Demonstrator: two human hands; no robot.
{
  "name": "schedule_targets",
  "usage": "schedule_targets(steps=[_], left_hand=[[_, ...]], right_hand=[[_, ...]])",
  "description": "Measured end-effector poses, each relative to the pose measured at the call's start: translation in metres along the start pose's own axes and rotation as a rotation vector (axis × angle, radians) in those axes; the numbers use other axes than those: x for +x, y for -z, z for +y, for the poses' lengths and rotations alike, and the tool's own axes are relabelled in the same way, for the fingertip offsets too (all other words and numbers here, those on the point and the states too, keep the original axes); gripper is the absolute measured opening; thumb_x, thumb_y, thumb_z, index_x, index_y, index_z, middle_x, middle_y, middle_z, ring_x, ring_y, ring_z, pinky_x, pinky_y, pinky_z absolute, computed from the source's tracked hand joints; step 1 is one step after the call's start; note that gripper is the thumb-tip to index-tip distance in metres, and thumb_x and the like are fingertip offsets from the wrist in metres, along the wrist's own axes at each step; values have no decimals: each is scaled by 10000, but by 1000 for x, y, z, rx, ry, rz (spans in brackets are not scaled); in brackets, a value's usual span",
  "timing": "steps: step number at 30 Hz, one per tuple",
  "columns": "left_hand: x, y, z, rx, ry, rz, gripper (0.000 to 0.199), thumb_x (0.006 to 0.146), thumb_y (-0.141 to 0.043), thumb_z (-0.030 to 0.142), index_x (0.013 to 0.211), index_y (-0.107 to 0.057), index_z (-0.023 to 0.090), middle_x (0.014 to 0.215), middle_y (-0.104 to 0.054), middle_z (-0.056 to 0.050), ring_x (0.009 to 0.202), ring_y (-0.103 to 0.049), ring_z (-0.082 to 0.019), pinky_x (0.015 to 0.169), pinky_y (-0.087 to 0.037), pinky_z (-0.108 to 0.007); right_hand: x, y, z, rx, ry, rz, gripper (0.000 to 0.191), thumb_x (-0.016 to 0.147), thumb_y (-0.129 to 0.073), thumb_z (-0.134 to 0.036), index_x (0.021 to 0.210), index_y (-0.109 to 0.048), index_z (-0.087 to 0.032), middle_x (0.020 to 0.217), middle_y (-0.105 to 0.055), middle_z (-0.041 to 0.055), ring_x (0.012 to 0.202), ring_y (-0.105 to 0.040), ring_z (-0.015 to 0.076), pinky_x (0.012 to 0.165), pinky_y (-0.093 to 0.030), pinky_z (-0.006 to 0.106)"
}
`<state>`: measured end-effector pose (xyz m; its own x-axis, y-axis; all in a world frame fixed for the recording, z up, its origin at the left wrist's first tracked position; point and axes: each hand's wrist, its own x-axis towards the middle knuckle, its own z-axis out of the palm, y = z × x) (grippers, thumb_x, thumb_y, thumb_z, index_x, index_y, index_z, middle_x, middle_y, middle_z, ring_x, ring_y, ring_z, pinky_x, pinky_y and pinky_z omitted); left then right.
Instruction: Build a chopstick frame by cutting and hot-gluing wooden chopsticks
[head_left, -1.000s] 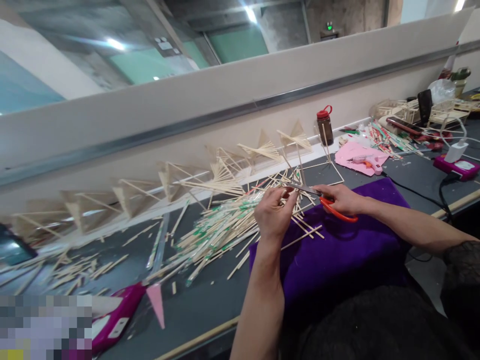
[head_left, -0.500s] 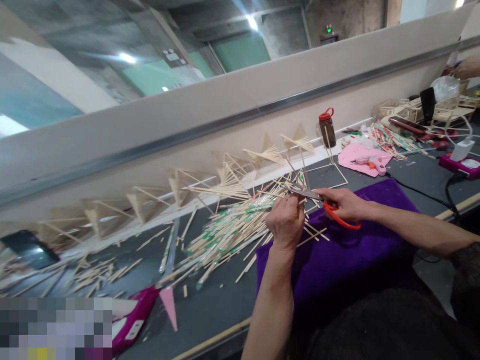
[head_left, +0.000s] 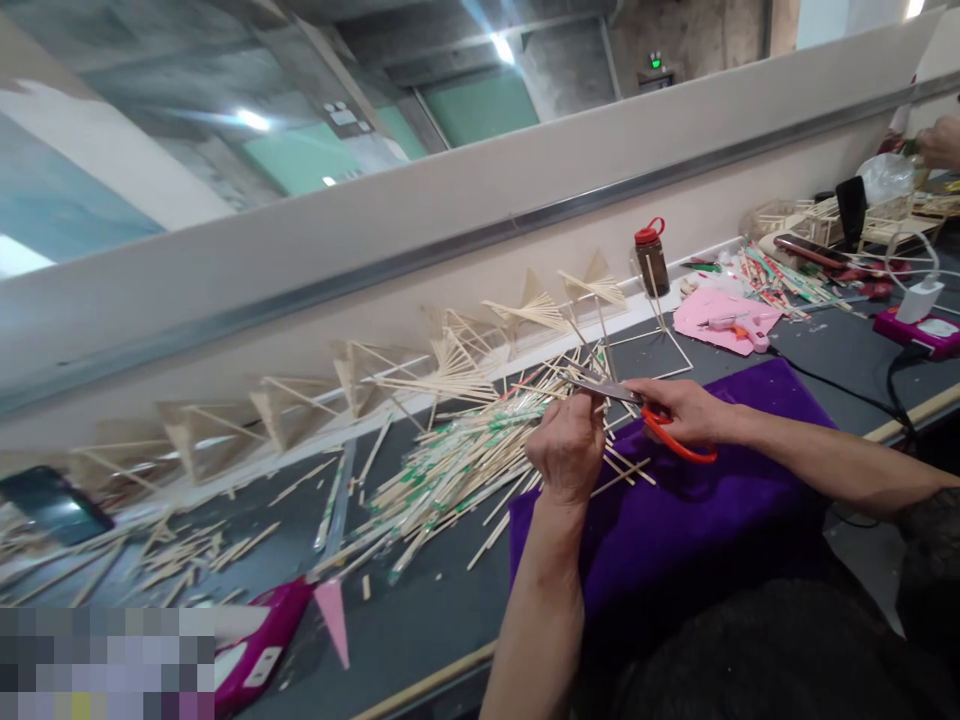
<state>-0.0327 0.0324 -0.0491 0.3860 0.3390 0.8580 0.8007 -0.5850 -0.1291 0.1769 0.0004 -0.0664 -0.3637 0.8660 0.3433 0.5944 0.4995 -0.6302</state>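
Note:
Orange-handled scissors [head_left: 679, 440] are in my right hand [head_left: 686, 408], fingers through and around the handles. Their metal blades point left, slightly parted, over the fingertips of my left hand [head_left: 568, 440]. That hand is closed in a fist; what it grips is hidden by its own fingers. Around and under it lies a big heap of thin wooden sticks [head_left: 450, 470], several in clear and green wrappers. A few loose sticks cross on the purple cloth [head_left: 697, 510] just below my hands. Behind the hands stands a square stick frame [head_left: 675, 372] with upright sticks.
Along the wall runs a row of twisted stick models [head_left: 277, 410]. To the right are a red-capped bottle [head_left: 652, 260], a pink glue gun [head_left: 739, 325] and a magenta power strip [head_left: 915, 332]. A phone [head_left: 56, 505] lies left. Another person's hand [head_left: 941, 142] shows far right.
The scissor blades have parted slightly near my left fingertips. Both hands stay nearly in place, and the whole view has shifted a little. The other person's hand has moved slightly.

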Motion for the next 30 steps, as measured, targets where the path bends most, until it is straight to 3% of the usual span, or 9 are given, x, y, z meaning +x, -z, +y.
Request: schedule_targets(steps=[7, 11, 18, 23, 30], left_hand=[[-6, -6, -2, 24, -25, -22, 362, 1040, -412, 327, 942, -719, 162, 674, -694, -84, 629, -649, -191, 568, -343, -289], [-7, -7, 0, 37, -70, 23, 394, 1058, -406, 347, 1031, -735, 133, 714, -729, -107, 640, -676, -194, 557, -352, -289], [-5, -5, 9, 13, -96, 19, 416, 1065, -399, 320, 863, -724, 156, 629, -701, -78, 549, -647, -171, 527, -348, -286], [-7, -6, 6, 11, -80, 7, 418, 1067, -383, 335, 973, -735, 129, 659, -715, -92, 581, -664, -177, 532, -345, -292], [-7, -8, 1, -46, 52, -85, 344, 1020, -423, 313, 897, -713, 175, 594, -631, -54, 574, -622, -177, 554, -352, -279]], right_hand=[[1, 0, -2, 2, 16, -8, 723, 817, -671, -272, 1508, -462, -224, 1259, -672, 111, 1077, -618, 230, 957, -490, 387], [2, 3, -3, -12, 13, -5, 771, 818, -708, -303, 1536, -441, -213, 1327, -642, 139, 1089, -608, 251, 957, -499, 413], [1, 5, -1, 48, 52, -4, 781, 810, -743, -382, 1523, -446, -267, 1371, -624, 119, 1160, -602, 263, 1027, -474, 440], [-2, 6, 1, 39, 45, -57, 712, 858, -682, -348, 1525, -448, -265, 1253, -692, 94, 1019, -635, 231, 935, -498, 381], [-2, 9, -4, -109, -35, -50, 555, 854, -573, -173, 1409, -562, -196, 1121, -725, 105, 881, -637, 199, 779, -467, 311]])
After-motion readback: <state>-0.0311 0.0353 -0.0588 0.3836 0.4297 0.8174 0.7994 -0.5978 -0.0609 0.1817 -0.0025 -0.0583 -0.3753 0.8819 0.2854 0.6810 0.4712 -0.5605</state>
